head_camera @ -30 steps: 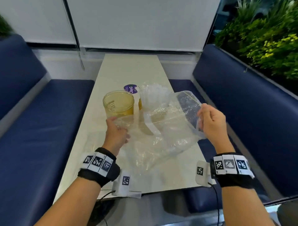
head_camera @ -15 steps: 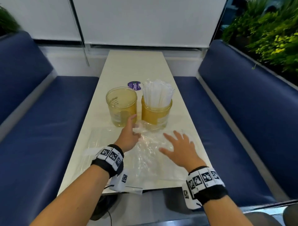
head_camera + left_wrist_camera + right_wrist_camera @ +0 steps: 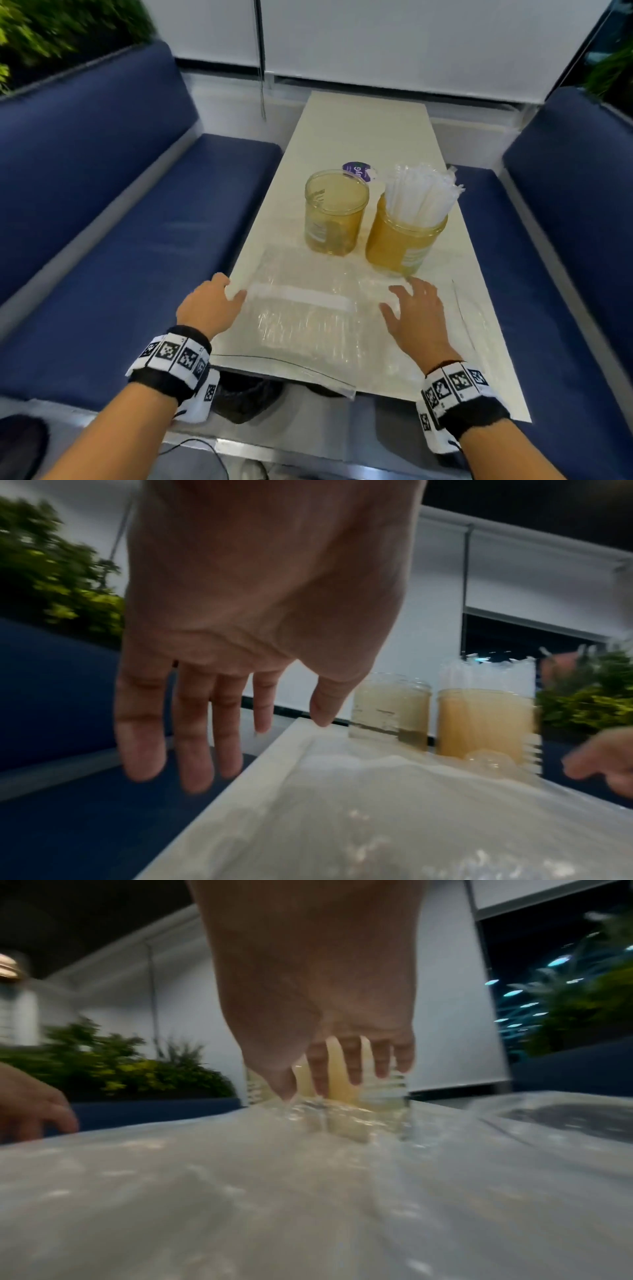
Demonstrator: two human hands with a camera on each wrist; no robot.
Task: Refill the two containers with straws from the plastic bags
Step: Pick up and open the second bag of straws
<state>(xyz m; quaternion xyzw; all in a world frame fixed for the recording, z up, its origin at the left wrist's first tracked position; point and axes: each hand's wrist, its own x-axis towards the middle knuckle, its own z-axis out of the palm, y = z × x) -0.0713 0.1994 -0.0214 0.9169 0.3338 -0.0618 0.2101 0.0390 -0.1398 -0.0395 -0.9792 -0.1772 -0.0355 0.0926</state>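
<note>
Two amber jars stand mid-table: the left jar point(image 3: 335, 212) point(image 3: 390, 704) is empty, and the right jar point(image 3: 406, 240) point(image 3: 483, 721) holds white wrapped straws point(image 3: 423, 195). A clear plastic bag point(image 3: 305, 322) with a white strip lies flat in front of them; ribbed shapes, perhaps straws, show through it. My left hand point(image 3: 229, 287) point(image 3: 222, 750) is at the bag's left corner by the table edge, fingers straight and holding nothing. My right hand point(image 3: 411, 298) point(image 3: 342, 1080) rests with spread fingers on the plastic just before the right jar.
A second flat clear bag point(image 3: 479, 325) lies at the table's right side. A purple round sticker point(image 3: 358, 170) sits behind the jars. Blue bench seats point(image 3: 120, 257) flank the narrow white table point(image 3: 363, 130). The near bag overhangs the table's front edge.
One second ago both hands held a bag up by the right jar. It was laid down; my left hand has since moved to the table's left edge and the view has swung left.
</note>
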